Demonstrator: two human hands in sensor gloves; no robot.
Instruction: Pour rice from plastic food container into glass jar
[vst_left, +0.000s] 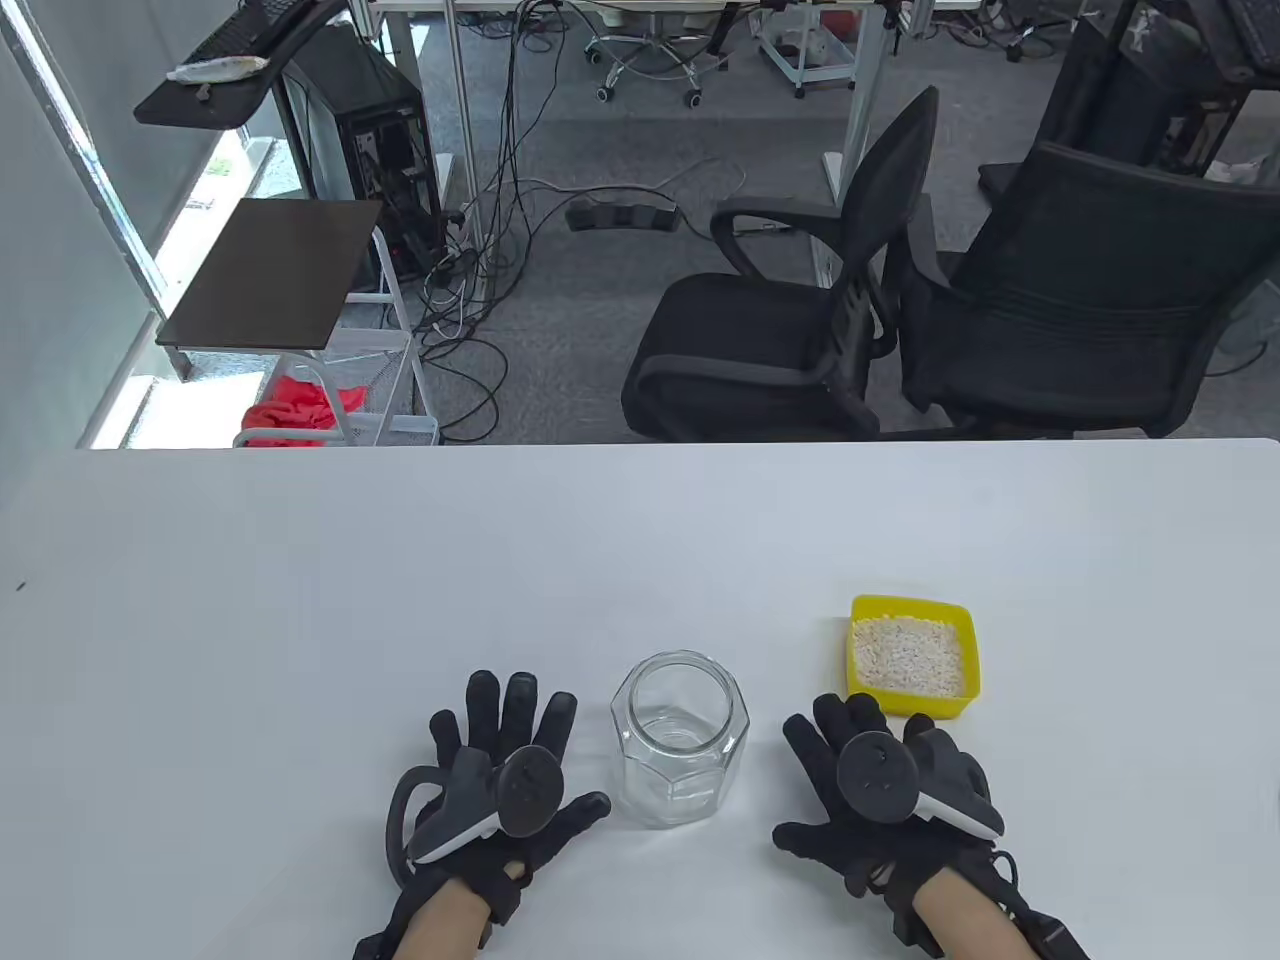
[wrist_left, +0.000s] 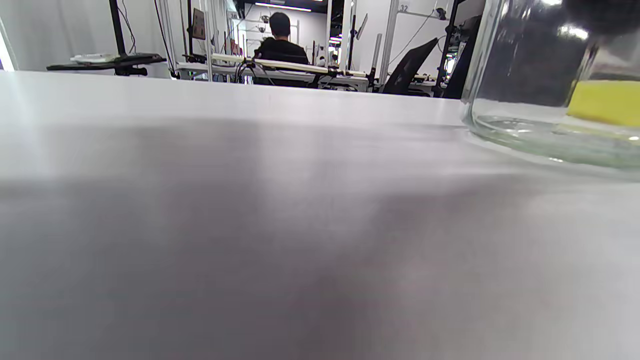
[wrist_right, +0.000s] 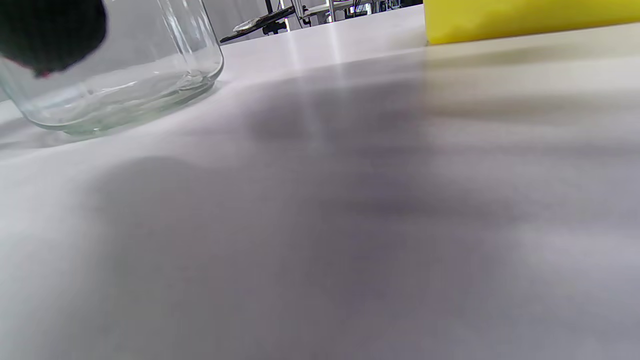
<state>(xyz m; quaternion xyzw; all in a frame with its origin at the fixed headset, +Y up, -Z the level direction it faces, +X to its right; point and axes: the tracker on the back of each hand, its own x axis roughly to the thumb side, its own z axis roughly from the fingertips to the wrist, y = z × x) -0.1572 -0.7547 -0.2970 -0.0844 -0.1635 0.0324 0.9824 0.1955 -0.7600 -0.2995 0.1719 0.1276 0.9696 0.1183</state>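
Observation:
An empty clear glass jar (vst_left: 680, 738) stands upright on the white table (vst_left: 640, 540), near the front edge. A yellow plastic container (vst_left: 911, 657) holding white rice sits to its right and slightly farther back. My left hand (vst_left: 510, 770) lies flat on the table left of the jar, fingers spread, holding nothing. My right hand (vst_left: 870, 780) lies flat right of the jar, just in front of the container, holding nothing. The left wrist view shows the jar's base (wrist_left: 540, 100) and the container (wrist_left: 605, 102) through it. The right wrist view shows the jar (wrist_right: 115, 75) and the container (wrist_right: 525, 20).
Two black office chairs (vst_left: 800, 330) stand beyond the table's far edge. A small side shelf (vst_left: 275, 270) and a computer tower with cables stand on the floor at the back left.

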